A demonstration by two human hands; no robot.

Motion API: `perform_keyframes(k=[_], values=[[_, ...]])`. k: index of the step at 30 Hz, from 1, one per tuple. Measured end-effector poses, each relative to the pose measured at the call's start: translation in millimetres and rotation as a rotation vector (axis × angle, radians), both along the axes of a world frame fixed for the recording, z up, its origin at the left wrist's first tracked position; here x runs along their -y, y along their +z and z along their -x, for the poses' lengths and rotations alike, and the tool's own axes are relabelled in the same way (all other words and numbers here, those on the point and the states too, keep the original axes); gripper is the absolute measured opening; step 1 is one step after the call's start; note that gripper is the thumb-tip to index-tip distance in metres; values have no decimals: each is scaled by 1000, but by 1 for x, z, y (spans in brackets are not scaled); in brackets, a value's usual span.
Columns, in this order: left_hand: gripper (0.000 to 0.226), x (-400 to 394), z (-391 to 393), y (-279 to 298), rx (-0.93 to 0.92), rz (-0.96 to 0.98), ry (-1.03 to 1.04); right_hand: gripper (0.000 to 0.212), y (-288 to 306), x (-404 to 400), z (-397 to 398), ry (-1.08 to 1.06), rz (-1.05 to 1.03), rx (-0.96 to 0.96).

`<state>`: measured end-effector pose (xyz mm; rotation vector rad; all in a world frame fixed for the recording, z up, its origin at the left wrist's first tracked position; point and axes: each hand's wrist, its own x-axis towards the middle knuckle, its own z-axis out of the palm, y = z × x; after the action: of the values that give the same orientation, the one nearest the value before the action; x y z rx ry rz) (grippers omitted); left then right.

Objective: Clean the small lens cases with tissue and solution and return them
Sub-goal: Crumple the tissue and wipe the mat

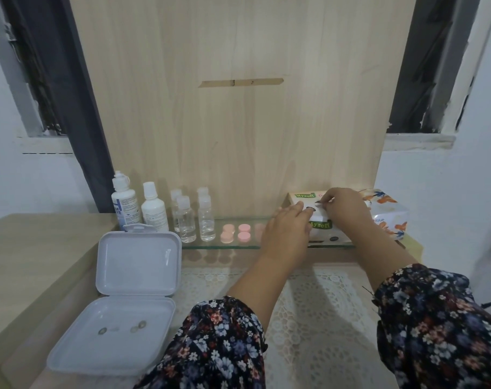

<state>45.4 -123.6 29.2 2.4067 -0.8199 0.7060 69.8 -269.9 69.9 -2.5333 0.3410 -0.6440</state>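
Note:
A white tissue pack with green labels and orange flowers lies on the glass shelf at the right. My left hand rests flat against its left front with fingers straight. My right hand is on top of the pack, thumb and fingers pinching at its opening. Several small pink lens cases stand on the shelf just left of my left hand. Two white solution bottles stand at the shelf's left end.
Several small clear bottles stand between the solution bottles and the pink cases. A pale open hinged box lies at the lower left with small lenses in its base. A lace mat covers the table beneath my arms. A wooden panel rises behind.

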Motion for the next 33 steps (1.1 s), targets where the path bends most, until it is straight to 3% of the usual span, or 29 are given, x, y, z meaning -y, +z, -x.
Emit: perform_keyframes(k=[6,12,17,27,33], values=[[37,-1,6,2,13,8,9,19,-3,0,5,20,-110,140],[38,-1,4,1,21,10,7,18,1,1,10,83,-516,194],[38,0,2,0,10,-14,22,39,-1,4,16,178,-521,150],[45,-1,1,3,19,-78,35,14,19,7,28,58,-799,571],[56,-6,8,11,-63,-153,59,10,48,-8,51,142,-926,900]])
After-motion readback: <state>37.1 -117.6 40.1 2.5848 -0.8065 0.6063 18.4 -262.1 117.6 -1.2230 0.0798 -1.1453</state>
